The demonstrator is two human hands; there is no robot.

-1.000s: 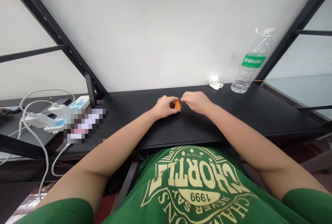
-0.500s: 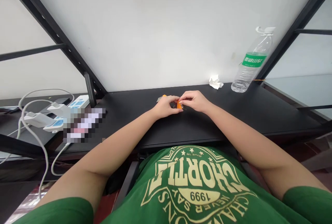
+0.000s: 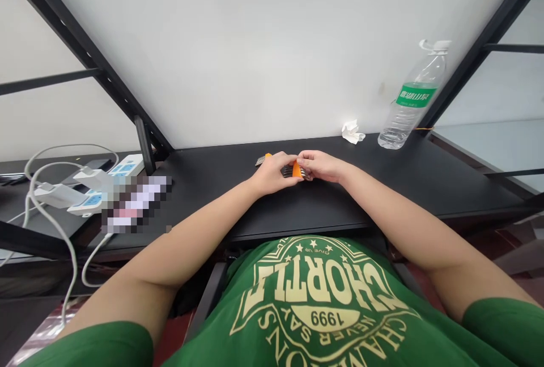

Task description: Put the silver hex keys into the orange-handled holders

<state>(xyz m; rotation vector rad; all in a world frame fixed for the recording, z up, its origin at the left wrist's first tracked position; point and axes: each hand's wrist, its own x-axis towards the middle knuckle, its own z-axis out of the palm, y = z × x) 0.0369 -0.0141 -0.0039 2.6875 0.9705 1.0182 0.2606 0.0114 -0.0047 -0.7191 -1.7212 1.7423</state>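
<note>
Between my hands, just above the black tabletop, is an orange bit holder with a row of slim metal bits sticking out of both sides. My left hand grips it from the left, thumb at the near end and fingers at the far end. Closed at its right side is my right hand, with fingertips against the holder's far end and the bit tips; whether it pinches a single bit is hidden. A second orange holder with metal bits lies on the table behind my left hand, partly covered by it.
On the black tabletop stand a clear water bottle and a crumpled white tissue at the back right. To the left are a power strip with chargers and cables, and a pixelated phone-like object. Black frame posts rise on both sides.
My right hand has shifted slightly down and right, its fingers now curled beside the bits. More of the orange holder and its metal bits shows between my hands.
</note>
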